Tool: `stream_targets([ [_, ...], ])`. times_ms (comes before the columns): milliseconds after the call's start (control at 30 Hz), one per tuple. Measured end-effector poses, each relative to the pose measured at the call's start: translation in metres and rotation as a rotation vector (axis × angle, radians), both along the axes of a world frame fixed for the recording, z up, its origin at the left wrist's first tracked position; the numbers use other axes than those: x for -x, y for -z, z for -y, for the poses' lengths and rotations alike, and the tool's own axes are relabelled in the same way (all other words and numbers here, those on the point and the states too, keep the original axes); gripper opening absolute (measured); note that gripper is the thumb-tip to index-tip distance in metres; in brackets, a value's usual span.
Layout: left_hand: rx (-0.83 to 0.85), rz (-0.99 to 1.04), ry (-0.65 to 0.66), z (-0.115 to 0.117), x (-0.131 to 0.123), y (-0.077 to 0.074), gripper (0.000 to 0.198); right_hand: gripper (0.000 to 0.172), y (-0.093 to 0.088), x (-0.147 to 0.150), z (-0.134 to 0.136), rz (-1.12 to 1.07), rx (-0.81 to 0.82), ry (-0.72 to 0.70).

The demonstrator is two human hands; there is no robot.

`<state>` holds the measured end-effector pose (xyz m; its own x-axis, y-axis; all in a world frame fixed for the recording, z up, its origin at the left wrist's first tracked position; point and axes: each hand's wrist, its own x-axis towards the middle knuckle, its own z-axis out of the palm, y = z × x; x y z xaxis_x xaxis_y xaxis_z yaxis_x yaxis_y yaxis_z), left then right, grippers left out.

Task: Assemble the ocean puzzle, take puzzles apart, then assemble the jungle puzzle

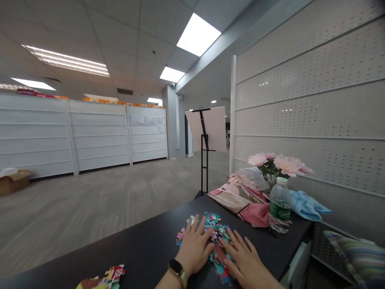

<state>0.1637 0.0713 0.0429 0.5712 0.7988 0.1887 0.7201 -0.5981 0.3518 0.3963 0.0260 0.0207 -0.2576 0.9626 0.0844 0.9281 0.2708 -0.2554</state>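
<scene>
A pile of colourful jigsaw puzzle pieces (213,218) lies on the dark table (144,249), partly hidden under my hands. My left hand (195,245) rests on the left side of the pile, fingers stretched out and a little apart; a dark-faced watch (176,266) is on that wrist. My right hand (243,257) lies over the right side, its fingers spread across the pieces. Neither hand grips anything. At the lower left, apart from the pile, more joined-looking puzzle pieces (114,275) with a red barn picture are cut off by the frame edge.
On the table's right stand a water bottle (279,206) and pink flowers (288,164). Beside them lie a pink patterned cloth (254,212) and a blue cloth (308,204). A white perforated partition (300,112) rises behind. An easel (205,160) stands beyond the table.
</scene>
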Motion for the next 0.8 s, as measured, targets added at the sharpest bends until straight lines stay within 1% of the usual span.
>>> stream_targets([
  [33,0.007,-0.006,-0.023,-0.004,0.004,-0.001,0.053,0.058,0.000,-0.005,-0.006,0.032,-0.021,0.045],
  [67,0.017,-0.015,-0.036,-0.006,0.009,-0.001,0.053,0.058,-0.001,-0.010,-0.013,0.057,-0.032,0.082],
  [167,0.070,-0.046,-0.067,-0.002,0.033,0.003,0.063,0.060,-0.007,-0.014,-0.033,0.073,-0.005,0.116],
  [267,0.120,-0.070,-0.068,0.015,0.058,0.005,0.067,0.059,-0.012,0.001,-0.048,0.032,0.013,0.067],
  [333,0.136,-0.080,-0.021,0.024,0.068,0.004,0.069,0.060,-0.017,0.018,-0.053,-0.004,0.024,0.009],
  [400,0.162,-0.095,0.049,0.029,0.073,0.006,0.078,0.062,-0.024,0.035,-0.052,-0.042,0.050,-0.072],
  [467,0.185,-0.105,0.114,0.028,0.071,0.010,0.091,0.063,-0.030,0.046,-0.045,-0.077,0.087,-0.164],
  [533,0.185,-0.098,0.158,0.024,0.065,0.017,0.099,0.062,-0.034,0.050,-0.033,-0.120,0.128,-0.259],
  [567,0.181,-0.089,0.171,0.021,0.060,0.020,0.102,0.067,-0.035,0.049,-0.025,-0.144,0.143,-0.302],
  [667,0.180,-0.015,0.174,0.010,0.045,0.026,0.105,0.097,-0.033,0.037,-0.002,-0.170,0.172,-0.371],
  [700,0.180,0.036,0.156,0.007,0.039,0.027,0.105,0.098,-0.030,0.030,0.003,-0.157,0.171,-0.368],
  [733,0.173,0.092,0.129,0.004,0.034,0.026,0.103,0.092,-0.027,0.023,0.007,-0.137,0.162,-0.354],
  [800,0.144,0.164,0.067,-0.003,0.024,0.024,0.097,0.068,-0.020,0.007,0.005,-0.116,0.099,-0.311],
])
